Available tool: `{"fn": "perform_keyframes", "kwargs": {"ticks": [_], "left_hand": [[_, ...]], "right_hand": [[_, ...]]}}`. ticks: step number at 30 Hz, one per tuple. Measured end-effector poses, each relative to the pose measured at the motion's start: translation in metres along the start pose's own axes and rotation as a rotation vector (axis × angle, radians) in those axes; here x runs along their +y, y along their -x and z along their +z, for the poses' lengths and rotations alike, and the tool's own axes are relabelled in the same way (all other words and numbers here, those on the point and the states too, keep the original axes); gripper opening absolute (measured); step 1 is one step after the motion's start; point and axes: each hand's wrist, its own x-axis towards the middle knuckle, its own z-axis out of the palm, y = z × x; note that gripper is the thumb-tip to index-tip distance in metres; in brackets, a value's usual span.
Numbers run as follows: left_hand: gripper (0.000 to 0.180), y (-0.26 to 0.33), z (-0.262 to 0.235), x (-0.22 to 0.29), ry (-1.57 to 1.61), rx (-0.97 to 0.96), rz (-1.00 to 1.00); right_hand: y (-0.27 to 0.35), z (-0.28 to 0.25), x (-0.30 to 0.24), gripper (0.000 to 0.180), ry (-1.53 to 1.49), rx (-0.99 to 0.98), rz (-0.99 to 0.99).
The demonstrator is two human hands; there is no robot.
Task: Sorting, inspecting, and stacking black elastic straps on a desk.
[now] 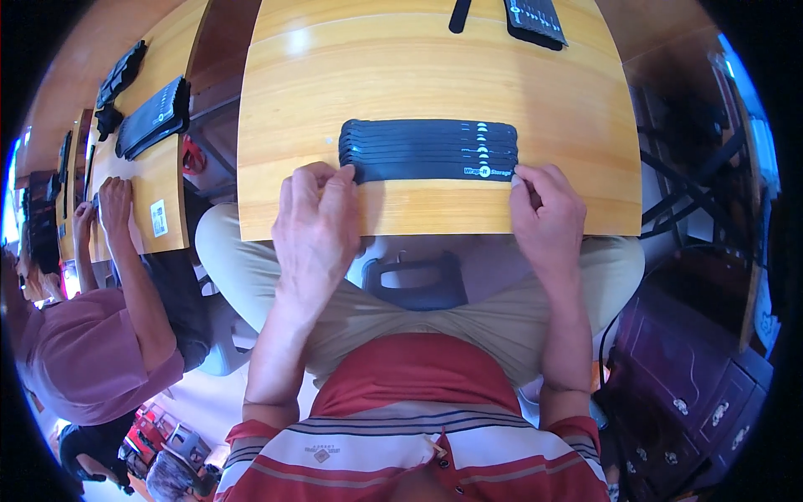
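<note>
Both near corners of the black straps (410,151) are pinched by left hand (316,209) and right hand (549,207), likely to hold their overlap even.

Two hands belong to the wearer: one left hand (318,209) and one right hand (548,205). Between them lies one fan (410,149) of at least six black straps, overlapped too closely for an exact count. Beyond the right hand are one stack (535,23) and, left of that, one strip (458,15). At least two tables show: one table (301,100) before both hands, another table (138,186) left of the left hand, with one pile (155,117), one label (159,217) and a co-worker's (100,356) two hands (116,201). Right of the right hand, one cabinet (669,360) shows at least three handles (680,406).
</note>
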Motion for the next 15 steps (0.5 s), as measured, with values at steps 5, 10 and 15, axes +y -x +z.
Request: {"fn": "perform_keyframes", "kwargs": {"ticks": [5, 10, 15], "left_hand": [[0.050, 0.008, 0.012, 0.011, -0.050, -0.086, 0.222], [0.057, 0.013, 0.022, 0.015, -0.094, -0.169, 0.248], [0.059, 0.015, 0.024, 0.011, -0.113, -0.183, 0.253]], "right_hand": [[0.004, 0.004, -0.018, 0.017, 0.239, 0.138, -0.320], [0.001, 0.026, -0.037, 0.028, 0.163, -0.029, -0.525], [0.005, 0.035, -0.033, 0.035, 0.201, -0.164, -0.504]]}}
